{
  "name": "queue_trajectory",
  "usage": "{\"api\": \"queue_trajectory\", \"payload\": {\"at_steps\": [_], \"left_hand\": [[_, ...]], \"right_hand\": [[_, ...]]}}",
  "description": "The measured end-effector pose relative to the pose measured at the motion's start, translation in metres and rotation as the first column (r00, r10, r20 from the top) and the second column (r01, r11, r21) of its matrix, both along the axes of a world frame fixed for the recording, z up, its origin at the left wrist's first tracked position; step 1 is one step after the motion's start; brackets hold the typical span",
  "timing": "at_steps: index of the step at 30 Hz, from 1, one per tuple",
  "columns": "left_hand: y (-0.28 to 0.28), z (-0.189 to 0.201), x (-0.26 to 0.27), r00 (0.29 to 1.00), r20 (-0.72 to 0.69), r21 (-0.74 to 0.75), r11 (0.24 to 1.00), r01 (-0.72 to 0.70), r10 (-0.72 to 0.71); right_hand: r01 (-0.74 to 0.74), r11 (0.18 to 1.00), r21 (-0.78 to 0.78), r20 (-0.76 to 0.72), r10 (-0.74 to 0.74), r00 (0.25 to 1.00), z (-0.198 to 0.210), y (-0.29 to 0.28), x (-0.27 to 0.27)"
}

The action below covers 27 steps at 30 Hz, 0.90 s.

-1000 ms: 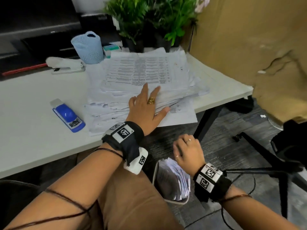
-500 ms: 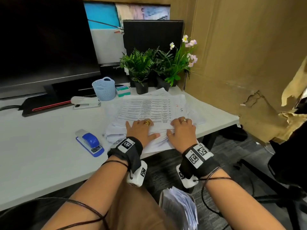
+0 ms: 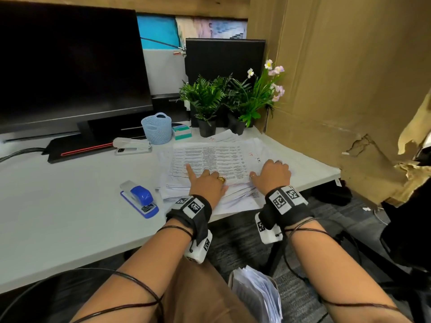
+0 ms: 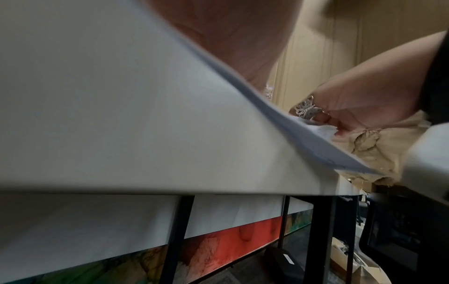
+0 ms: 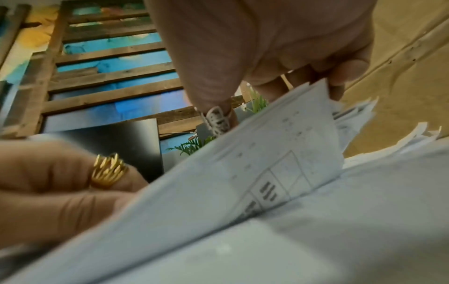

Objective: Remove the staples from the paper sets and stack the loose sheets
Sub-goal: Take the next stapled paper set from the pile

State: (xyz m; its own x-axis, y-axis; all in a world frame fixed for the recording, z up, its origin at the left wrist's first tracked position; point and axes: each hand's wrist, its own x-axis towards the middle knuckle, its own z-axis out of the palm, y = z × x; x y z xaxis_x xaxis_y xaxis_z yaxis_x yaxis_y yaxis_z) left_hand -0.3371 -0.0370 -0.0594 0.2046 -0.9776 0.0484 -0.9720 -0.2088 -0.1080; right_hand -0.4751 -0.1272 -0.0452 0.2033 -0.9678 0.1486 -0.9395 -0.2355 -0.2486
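A thick pile of printed paper sets [image 3: 210, 157] lies on the white table [image 3: 70, 217], below the plants. My left hand [image 3: 198, 176] rests on the pile's near left part, index finger stretched out on the top sheet and the other fingers bent. My right hand [image 3: 271, 171] sits at the pile's near right corner. In the right wrist view its fingers [image 5: 337, 76] curl round the lifted corner of the top paper set [image 5: 255, 153], while the left hand [image 5: 60, 182] with a gold ring lies beside it. No staple is visible.
A blue stapler [image 3: 140, 198] lies left of the pile, with a white stapler [image 3: 131, 145], a blue basket [image 3: 156, 128] and a monitor [image 3: 70, 66] behind. Potted plants [image 3: 210, 101] stand at the back and a cardboard wall [image 3: 338, 89] at the right. A bin of papers [image 3: 256, 297] stands on the floor.
My right hand came up from the floor bin onto the pile, then slid to its right corner and curled round the top sheets. My left hand went from flat to one outstretched finger.
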Motion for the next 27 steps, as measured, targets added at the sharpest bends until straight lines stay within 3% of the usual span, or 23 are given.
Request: {"api": "queue_trajectory", "payload": {"at_steps": [5,11,13,17,21,23,27], "left_hand": [[0.003,0.001,0.007,0.990,-0.137,0.041,0.999,-0.022,0.028],[0.004,-0.006,0.015,0.985,-0.173,0.063,0.998,-0.014,0.025],[0.006,-0.006,0.013,0.986,-0.163,0.050,0.999,-0.011,0.019],[0.011,-0.010,0.015,0.985,-0.171,0.010,1.000,0.014,-0.013],[0.019,-0.010,0.023,0.977,-0.213,-0.069,0.998,0.004,-0.019],[0.024,-0.010,0.029,0.971,-0.241,-0.110,0.993,-0.035,0.008],[0.032,-0.008,0.040,0.962,-0.270,-0.230,0.968,-0.096,0.031]], "right_hand": [[0.048,0.976,0.211,0.112,-0.073,0.991,0.012,-0.016,0.003],[0.021,0.967,0.254,0.270,-0.092,0.958,0.014,-0.016,0.005],[0.026,0.979,0.203,0.319,-0.091,0.943,0.012,-0.011,0.007],[-0.107,0.994,0.004,0.465,0.093,0.881,0.010,-0.002,0.001],[-0.082,0.994,-0.065,0.522,0.104,0.846,0.006,0.000,0.001],[-0.068,0.994,-0.086,0.616,0.107,0.781,0.005,-0.001,0.000],[-0.124,0.974,-0.191,0.841,0.227,0.491,0.009,-0.001,0.000]]}}
